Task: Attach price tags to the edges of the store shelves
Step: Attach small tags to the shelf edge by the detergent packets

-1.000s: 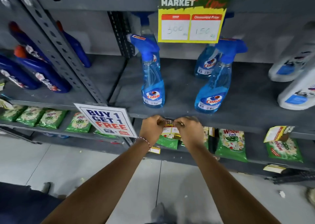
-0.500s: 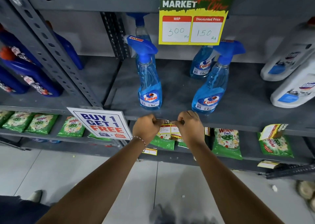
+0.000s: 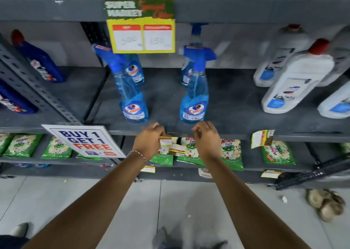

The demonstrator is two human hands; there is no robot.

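Head-worn view, angled down, close to shelf edge (image 3: 217, 134)

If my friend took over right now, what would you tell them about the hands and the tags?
Left hand: fingers pinching a small yellow price tag at the front edge of the spray-bottle shelf.
Right hand: curled at the same edge, apparently holding nothing.
A second small tag hangs just below, between the hands.
Done: big offer sign hangs from the upper shelf; tags and already sit on other edges.
Left: fix this tag firmly; whether it is clipped yet cannot be told.
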